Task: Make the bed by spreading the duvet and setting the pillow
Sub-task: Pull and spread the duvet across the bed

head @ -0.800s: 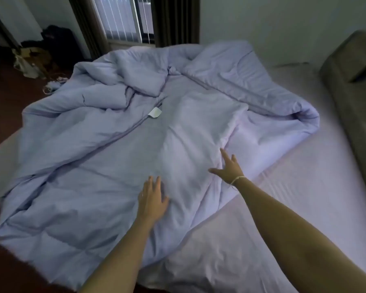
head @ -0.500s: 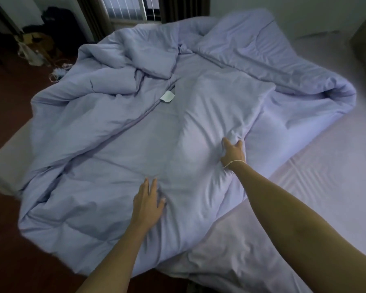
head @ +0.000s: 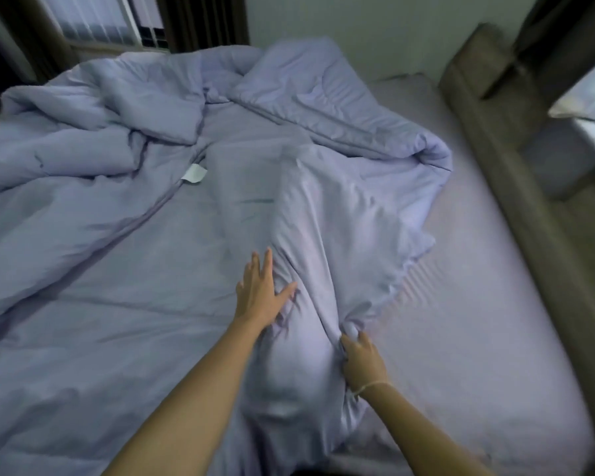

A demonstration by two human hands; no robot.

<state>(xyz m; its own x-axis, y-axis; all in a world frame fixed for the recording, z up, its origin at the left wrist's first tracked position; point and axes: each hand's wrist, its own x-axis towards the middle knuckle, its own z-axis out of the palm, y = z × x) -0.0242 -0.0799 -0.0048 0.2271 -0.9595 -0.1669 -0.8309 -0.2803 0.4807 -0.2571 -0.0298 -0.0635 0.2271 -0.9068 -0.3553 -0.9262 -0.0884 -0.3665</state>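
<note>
Lilac cloth is filling most of the view: the duvet point(head: 158, 255) is lying heaped over the left and middle of the bed, while the striped sheet point(head: 461, 321) on the mattress is showing bare along the duvet's right side. Nearest the camera, the right hand point(head: 361, 362) is clamping a bunched fold at the duvet's right-hand edge, fingers curled into the cloth. Just beyond and to the left of it, the left hand point(head: 258, 293) is lying flat on top of the duvet with fingers spread and straight, pressing but gripping nothing. Between the two hands a raised ridge of duvet is running away from the person toward the far end of the bed, so its long line is lying roughly along the forearms. The uncovered sheet is lying to the right of that ridge, which probably means the coming pull needs to go rightward, and the right hand is the nearer one for it. Farther off, the duvet is folded back on itself in a thick roll, with a white label point(head: 193, 174) lying left of that roll. Nothing here can surely be called the pillow.
</note>
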